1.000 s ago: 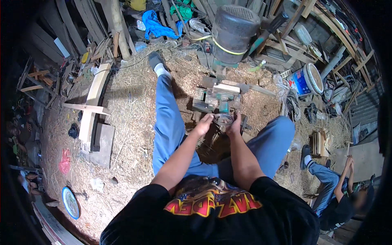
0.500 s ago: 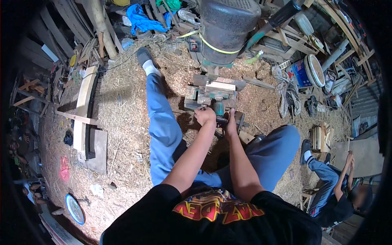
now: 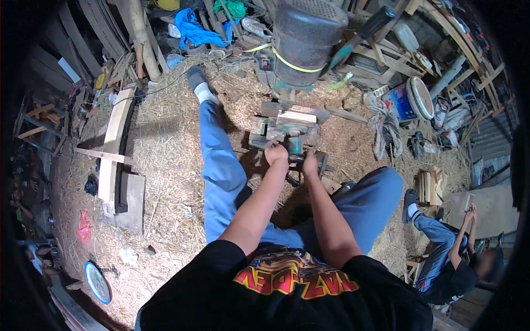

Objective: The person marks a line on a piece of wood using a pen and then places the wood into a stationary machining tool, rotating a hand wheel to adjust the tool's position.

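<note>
A drill-press-like machine with a dark motor housing stands in front of me. Below its head, a pale wooden piece sits in a greenish metal vise. Toward me, a dark round handwheel projects from the vise's teal cylindrical part. My left hand is closed at the wheel's left rim, its fingers partly hidden. On the opposite side my right hand is closed around the rim.
A long board lies at left with a thin strip across it. A person sits at lower right, hands raised, near stacked wood blocks. A blue bucket stands at far right. Wood shavings cover the floor.
My left hand has rolled slightly down along the wheel's left side. The right hand has shifted a little lower too. The wooden piece stays in the vise.
</note>
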A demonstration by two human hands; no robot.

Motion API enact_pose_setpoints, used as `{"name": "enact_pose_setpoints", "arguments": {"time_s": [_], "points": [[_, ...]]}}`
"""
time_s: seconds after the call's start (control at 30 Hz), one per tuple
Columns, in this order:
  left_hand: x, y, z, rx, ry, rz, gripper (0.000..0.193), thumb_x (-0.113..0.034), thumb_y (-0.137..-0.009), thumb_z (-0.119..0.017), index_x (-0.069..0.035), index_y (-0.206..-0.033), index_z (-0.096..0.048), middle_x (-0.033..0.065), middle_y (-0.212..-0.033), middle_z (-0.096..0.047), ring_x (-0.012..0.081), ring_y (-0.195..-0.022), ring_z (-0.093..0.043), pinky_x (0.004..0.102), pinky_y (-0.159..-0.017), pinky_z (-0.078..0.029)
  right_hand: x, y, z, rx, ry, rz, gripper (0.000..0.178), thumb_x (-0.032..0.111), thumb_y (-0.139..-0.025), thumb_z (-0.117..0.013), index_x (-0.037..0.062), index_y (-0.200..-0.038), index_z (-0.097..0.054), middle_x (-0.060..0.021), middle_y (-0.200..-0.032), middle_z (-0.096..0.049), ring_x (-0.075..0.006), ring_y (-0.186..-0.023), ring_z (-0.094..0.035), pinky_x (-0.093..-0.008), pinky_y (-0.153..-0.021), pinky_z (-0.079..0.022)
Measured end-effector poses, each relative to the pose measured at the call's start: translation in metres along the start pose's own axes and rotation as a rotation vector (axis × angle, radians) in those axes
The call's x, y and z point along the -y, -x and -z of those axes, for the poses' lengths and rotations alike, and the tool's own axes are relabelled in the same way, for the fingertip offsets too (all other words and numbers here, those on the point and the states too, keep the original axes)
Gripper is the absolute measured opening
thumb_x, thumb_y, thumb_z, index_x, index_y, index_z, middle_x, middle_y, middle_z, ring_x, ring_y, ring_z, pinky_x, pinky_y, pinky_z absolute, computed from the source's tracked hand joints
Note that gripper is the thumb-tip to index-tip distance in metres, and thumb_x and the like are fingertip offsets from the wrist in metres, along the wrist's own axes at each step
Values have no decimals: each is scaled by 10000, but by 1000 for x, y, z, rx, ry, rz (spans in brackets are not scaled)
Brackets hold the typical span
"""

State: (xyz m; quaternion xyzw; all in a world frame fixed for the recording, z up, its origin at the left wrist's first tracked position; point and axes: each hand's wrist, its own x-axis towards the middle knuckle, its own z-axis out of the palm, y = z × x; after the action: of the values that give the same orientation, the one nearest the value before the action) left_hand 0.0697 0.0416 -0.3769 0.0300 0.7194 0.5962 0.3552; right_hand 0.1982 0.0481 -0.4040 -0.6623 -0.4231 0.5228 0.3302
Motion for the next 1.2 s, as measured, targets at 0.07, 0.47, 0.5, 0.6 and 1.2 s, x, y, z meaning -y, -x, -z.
{"name": "enact_pose_setpoints", "arguments": {"time_s": [0.07,0.47,0.5,0.6,1.2], "points": [[-6,0,1,-52,17,-19,195,-54,-960,-533,-53,-1126,-634,166,-1101,-706,258,-993,-670,363,-874,-514,8,4,-7,-35,33,0,717,537,-1031,-351,-107,-932,-647,-251,-942,-685,-358,-850,-636,-486,-823,-482],[-36,37,4,36,-491,53,498,-410,-987,-465,-22,-1251,-631,288,-1258,-648,421,-1188,-623,487,-1020,-490,27,44,19,213,-566,16,364,411,-1045,-466,77,-980,-597,-67,-855,-635,-214,-676,-645,-367,-549,-532],[-31,30,3,13,-386,80,502,-411,-985,-470,-35,-1281,-625,280,-1265,-648,419,-1190,-623,484,-1022,-490,26,43,18,234,-532,6,379,442,-1042,-474,90,-973,-598,-62,-853,-630,-204,-684,-649,-356,-538,-520],[-23,17,4,67,-247,194,505,-408,-980,-485,-77,-1338,-615,252,-1295,-645,408,-1204,-621,479,-1023,-489,34,47,9,278,-599,-70,452,544,-1022,-482,127,-877,-579,-42,-790,-604,-181,-630,-616,-336,-497,-475],[-13,21,9,-17,49,-200,165,-148,-954,-607,-55,-1051,-703,128,-1034,-741,276,-962,-697,369,-900,-522,17,29,1,102,-637,-259,372,439,-1054,-455,116,-918,-578,-32,-807,-551,-208,-731,-599,-393,-691,-523]]}}
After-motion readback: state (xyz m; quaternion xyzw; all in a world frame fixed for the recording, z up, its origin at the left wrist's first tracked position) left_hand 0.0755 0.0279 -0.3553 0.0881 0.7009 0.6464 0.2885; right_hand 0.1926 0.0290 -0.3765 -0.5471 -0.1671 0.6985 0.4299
